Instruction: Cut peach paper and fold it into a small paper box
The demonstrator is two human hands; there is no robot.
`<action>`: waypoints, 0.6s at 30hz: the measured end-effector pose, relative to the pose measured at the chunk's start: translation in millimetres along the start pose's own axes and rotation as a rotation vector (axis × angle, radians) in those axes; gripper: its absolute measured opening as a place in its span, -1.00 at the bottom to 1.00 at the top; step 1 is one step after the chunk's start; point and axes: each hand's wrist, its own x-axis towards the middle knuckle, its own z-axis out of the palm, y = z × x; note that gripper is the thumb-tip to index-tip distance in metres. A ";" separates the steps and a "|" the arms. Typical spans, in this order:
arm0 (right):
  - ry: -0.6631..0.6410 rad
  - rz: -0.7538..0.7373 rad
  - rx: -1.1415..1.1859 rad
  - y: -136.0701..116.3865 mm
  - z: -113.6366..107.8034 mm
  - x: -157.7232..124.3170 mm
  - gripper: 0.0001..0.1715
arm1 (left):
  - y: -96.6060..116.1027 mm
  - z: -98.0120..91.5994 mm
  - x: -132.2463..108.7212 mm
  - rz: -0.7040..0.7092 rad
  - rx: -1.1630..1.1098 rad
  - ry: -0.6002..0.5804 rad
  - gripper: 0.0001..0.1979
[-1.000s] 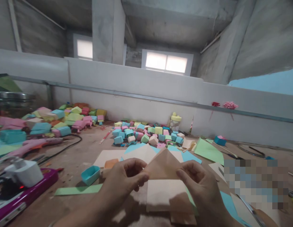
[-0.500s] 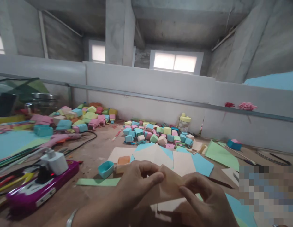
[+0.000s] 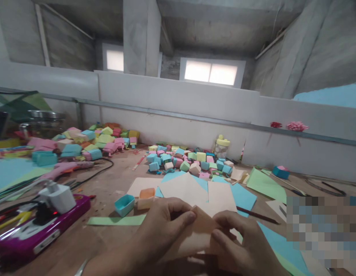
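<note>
A peach sheet of paper [image 3: 201, 230] is folded between my two hands low in the middle of the view. My left hand [image 3: 163, 230] pinches its left side with thumb and fingers closed. My right hand [image 3: 244, 245] grips the right side, fingers curled over the paper. Just beyond lie loose peach sheets [image 3: 186, 188] and blue sheets [image 3: 243, 196] on the brown table [image 3: 109, 184].
A heap of small coloured paper boxes [image 3: 183, 161] sits ahead, another heap [image 3: 91, 142] at the left. A teal box [image 3: 124, 204] and an orange box [image 3: 146, 196] stand near a green strip [image 3: 116, 220]. A purple case [image 3: 37, 234], a glue gun [image 3: 67, 168], a bottle [image 3: 222, 147].
My hands have lowered the peach paper toward the table and folded its raised point down. The view has shifted a little, showing more of the left side.
</note>
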 end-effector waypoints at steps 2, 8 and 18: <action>0.022 -0.084 -0.005 -0.5 -0.3 -0.2 -0.76 | -1.4 2.5 -1.3 0.013 0.018 -0.034 -0.76; 0.093 -0.221 -0.040 -10.1 7.9 -4.6 -0.77 | -2.7 13.5 -10.1 0.015 0.069 -0.188 -0.79; 0.285 -0.113 -0.214 -13.4 2.7 -7.7 -0.68 | 5.5 10.1 -7.9 -0.180 0.053 -0.246 -0.86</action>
